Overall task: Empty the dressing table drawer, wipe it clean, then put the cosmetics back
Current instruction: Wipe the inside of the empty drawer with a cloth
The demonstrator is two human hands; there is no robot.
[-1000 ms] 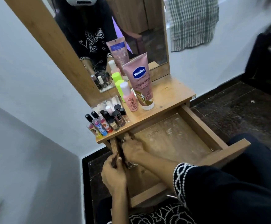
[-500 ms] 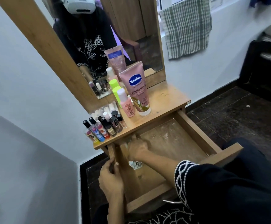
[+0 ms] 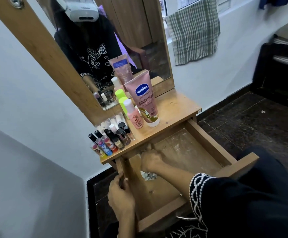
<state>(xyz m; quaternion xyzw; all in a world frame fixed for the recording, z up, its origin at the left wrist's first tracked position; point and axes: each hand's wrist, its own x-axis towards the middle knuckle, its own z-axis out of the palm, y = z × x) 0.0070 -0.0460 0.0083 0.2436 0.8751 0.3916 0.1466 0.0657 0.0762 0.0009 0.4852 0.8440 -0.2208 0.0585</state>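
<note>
The wooden drawer (image 3: 213,148) of the dressing table is pulled out, with nothing but my hand and a cloth in it. My right hand (image 3: 151,160) grips a crumpled pale cloth (image 3: 148,176) and presses it into the drawer's far left corner, under the tabletop edge. My left hand (image 3: 121,194) grips the drawer's left wall near the front. On the tabletop (image 3: 177,107) stand a pink Vaseline tube (image 3: 145,100), a small pink bottle (image 3: 133,115), a green-capped bottle (image 3: 121,102) and several nail polish bottles (image 3: 112,138).
A mirror (image 3: 105,48) rises behind the tabletop. A checked green towel (image 3: 193,30) hangs on the wall to the right. White wall lies left, dark tiled floor (image 3: 251,121) right. My dark-sleeved arm crosses the drawer's front edge.
My right hand with the cloth has shifted a little within the far left corner of the drawer. My left hand keeps its grip on the left wall. The camera tilted up.
</note>
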